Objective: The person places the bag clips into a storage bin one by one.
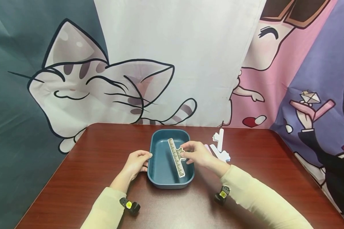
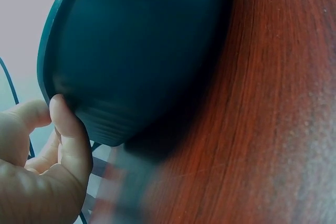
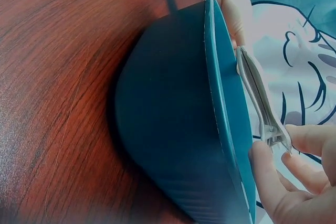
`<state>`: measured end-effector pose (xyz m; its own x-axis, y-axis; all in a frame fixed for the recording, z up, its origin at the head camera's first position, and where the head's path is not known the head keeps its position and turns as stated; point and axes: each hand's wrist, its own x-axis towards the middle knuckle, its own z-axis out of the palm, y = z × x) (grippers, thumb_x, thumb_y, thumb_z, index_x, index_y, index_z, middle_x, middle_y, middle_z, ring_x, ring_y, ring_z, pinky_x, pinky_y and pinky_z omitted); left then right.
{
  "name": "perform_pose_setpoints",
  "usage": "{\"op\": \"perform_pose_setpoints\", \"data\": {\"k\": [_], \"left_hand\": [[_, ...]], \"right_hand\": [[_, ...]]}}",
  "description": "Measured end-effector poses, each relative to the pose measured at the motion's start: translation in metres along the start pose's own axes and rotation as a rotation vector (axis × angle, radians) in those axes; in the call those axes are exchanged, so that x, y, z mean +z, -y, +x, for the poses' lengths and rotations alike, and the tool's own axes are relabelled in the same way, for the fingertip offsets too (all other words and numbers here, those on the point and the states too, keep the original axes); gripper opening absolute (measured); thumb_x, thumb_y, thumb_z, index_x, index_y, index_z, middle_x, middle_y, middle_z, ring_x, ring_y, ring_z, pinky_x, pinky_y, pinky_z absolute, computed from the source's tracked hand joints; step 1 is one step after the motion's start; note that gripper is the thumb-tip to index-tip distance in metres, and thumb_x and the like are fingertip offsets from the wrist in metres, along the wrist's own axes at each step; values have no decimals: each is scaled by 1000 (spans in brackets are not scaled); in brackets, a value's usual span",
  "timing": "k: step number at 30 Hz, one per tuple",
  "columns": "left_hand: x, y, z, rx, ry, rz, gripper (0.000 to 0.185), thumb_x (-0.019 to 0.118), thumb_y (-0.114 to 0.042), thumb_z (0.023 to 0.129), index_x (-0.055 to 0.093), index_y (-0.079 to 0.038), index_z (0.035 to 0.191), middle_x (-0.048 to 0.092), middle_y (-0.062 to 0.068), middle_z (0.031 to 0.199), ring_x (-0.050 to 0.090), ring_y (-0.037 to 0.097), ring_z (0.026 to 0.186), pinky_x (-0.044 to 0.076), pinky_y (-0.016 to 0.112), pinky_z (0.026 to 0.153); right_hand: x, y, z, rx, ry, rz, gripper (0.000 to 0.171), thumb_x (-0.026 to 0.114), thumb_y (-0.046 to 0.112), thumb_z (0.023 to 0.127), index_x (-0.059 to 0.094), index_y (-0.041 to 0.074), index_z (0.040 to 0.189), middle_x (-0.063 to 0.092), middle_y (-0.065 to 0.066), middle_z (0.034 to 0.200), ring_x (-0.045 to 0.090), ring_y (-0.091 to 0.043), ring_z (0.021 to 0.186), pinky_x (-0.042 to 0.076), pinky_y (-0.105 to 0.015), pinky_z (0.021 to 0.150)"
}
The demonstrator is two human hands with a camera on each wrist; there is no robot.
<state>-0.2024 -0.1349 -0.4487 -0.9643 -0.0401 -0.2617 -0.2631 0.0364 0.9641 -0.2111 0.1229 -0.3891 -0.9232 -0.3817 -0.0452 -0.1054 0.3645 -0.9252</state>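
Observation:
A deep blue rectangular plastic bin (image 1: 164, 184) stands on the table. At its left side my left hand (image 1: 137, 163) pinches the rim between thumb and index finger; the left wrist view shows the fingertips (image 2: 63, 109) at the edge. My right hand (image 1: 197, 154) holds a long clip (image 1: 176, 158) with a piano-key pattern by its handle tabs, over the bin's right half. Seen edge-on in the right wrist view, the clip (image 3: 257, 90) sits just above the rim, its handle between thumb (image 3: 264, 163) and fingers.
Several white and pink clips (image 1: 221, 154) lie on the reddish-brown wooden table (image 1: 109, 143), to the right of the bin and partly behind my right hand. Behind the table hangs a cartoon-printed cloth (image 1: 177, 38).

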Motion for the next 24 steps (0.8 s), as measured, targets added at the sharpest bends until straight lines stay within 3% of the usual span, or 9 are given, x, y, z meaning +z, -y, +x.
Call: {"op": "perform_pose_setpoints", "data": {"k": [24], "left_hand": [[0,-2,-3,-2,-7,0,21,65,-12,85,62,3,100,55,1,62,52,10,52,48,22,45]], "right_hand": [[17,4,6,4,19,-68,29,69,4,82,61,-6,108,65,-18,97,64,-13,69,59,-35,56]]}}
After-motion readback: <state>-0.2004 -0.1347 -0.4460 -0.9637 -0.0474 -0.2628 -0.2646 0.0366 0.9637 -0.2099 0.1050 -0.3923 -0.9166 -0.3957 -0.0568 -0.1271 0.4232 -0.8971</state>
